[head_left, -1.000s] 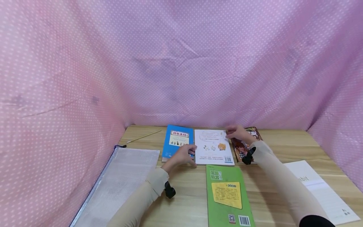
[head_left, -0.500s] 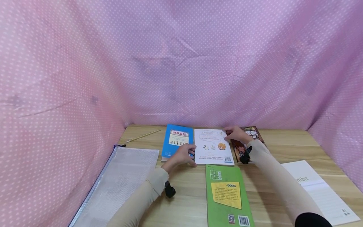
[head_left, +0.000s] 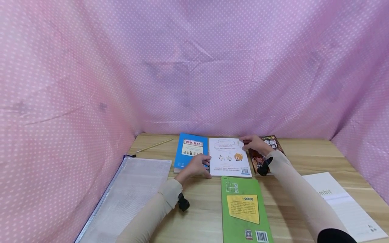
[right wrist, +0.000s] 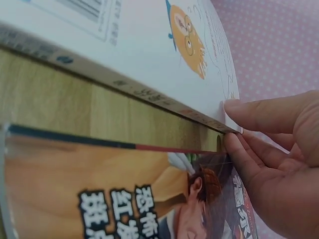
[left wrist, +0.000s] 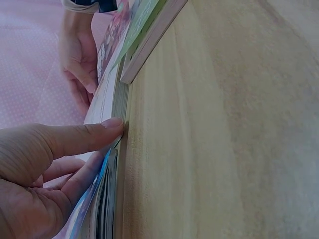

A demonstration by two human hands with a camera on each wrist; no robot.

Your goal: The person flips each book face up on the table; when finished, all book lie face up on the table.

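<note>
A white book (head_left: 228, 162) with cartoon animals and a barcode lies between a blue book (head_left: 179, 157) and a dark comic-style book (head_left: 258, 158). My left hand (head_left: 197, 166) touches its left side, with the thumb (left wrist: 107, 130) at the near left corner and the other fingers fairly straight over the blue book's edge. At the far right corner my right hand (head_left: 256, 144) pinches the white book, thumb (right wrist: 244, 110) on the cover and fingertips low against the spine. Just in front of the white book lies a green book (head_left: 243, 189) with a yellow panel.
At the left lies a mesh zip pouch (head_left: 139, 182), with a thin pencil-like stick (head_left: 155, 145) behind it. A white notepad (head_left: 343, 206) is at the right, partly under the right forearm. A pink dotted curtain (head_left: 194, 84) surrounds the wooden table's (head_left: 310, 155) back and sides.
My right hand has shifted slightly left and its fingers have settled round the white book's far right corner. The left hand and the books look almost unmoved.
</note>
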